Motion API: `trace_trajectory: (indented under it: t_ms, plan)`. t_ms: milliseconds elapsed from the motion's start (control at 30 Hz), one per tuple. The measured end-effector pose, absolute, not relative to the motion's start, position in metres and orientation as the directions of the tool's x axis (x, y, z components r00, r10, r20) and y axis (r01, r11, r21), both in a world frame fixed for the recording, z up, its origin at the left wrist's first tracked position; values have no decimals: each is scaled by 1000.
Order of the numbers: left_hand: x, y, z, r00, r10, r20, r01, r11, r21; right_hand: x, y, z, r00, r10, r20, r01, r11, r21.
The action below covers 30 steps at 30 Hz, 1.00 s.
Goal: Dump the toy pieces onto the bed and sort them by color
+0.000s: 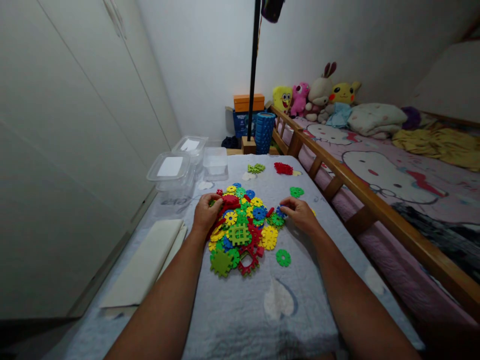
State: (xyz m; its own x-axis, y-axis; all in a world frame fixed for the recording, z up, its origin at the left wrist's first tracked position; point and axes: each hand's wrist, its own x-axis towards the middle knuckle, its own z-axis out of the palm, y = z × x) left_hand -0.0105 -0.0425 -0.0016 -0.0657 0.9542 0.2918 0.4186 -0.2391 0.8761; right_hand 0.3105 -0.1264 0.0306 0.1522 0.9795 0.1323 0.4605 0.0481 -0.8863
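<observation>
A heap of plastic building pieces in red, yellow, blue and green lies on the cloth-covered table (240, 320). My left hand (204, 215) is at the heap's left side, its fingers closed at the edge of a red piece (231, 202). On the heap's right side, my right hand (300, 214) pinches a blue notched disc (279, 210), partly covered by the fingers. Just below it is a green disc (276, 220). A yellow-green square gear piece (239, 234) rests on top of the heap, and a single green disc (283, 258) lies apart in front.
Toward the back lie small groups of yellow-green pieces (256, 169), red pieces (283, 169) and green discs (296, 192). Clear plastic boxes (170, 172) and a folded pale sheet (144, 265) are on the left. A wooden bed rail (337, 175) borders the right side.
</observation>
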Motion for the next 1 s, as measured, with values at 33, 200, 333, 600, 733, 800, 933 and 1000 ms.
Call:
trace_trajectory:
  t_ms: [33,200,333,600,733,800,933,1000]
  plan:
    - [-11,-42,-2,-64,954,292,418,-240,876,317,-127,35,176,975,133,442,42,-896]
    - [-12,-42,-1,-54,949,310,437,-257,862,360,-142,60,207,978,21,409,-67,-910]
    - [-12,-41,-2,-56,952,302,444,-248,861,380,-169,65,143,984,-109,473,-165,-865]
    - [-12,-41,-3,-65,955,288,445,-231,865,392,-202,45,51,974,-221,616,-205,-760]
    - [-12,-42,-3,-68,955,290,445,-231,866,397,-208,40,107,992,-68,733,-125,-668]
    - [-13,-41,-4,-67,954,292,444,-233,865,396,-214,37,71,996,-48,769,-85,-634]
    - [-14,-40,-5,-43,952,304,445,-255,859,392,-224,31,32,999,-34,819,-46,-572]
    - [-14,-40,-4,-39,945,326,460,-272,845,391,-225,30,39,999,-31,843,-50,-535]
